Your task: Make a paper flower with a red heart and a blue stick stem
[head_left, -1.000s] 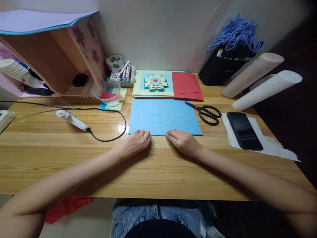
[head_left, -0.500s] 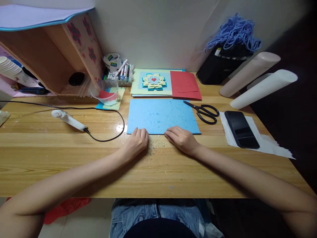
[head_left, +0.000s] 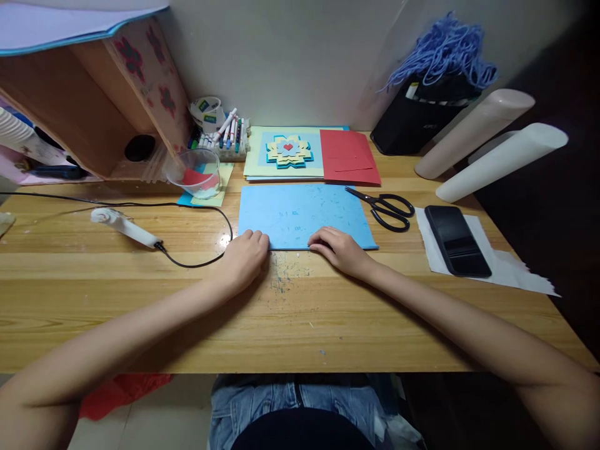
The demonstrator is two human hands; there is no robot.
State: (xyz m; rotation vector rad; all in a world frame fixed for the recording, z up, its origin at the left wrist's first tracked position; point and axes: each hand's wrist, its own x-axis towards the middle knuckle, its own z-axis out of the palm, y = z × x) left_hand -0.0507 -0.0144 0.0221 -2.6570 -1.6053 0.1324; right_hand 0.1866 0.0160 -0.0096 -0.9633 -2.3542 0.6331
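Head view: behind the blue sheet (head_left: 312, 209) flat on the table (head_left: 300, 331), the paper flower (head_left: 289, 155) looks made, while left hand (head_left: 246, 257) and right hand (head_left: 343, 251) curl at the sheet's front edge, maybe pinching, I can't tell.

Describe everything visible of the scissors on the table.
The scissors have two large black handle loops, spread apart, and slim dark blades that look closed or nearly so. Their exact material cannot be told. They lie flat, blades pointing left and away, handles on the wooden table, tips over the blue sheet near its far right corner. Neither the left hand nor the right hand touches them.
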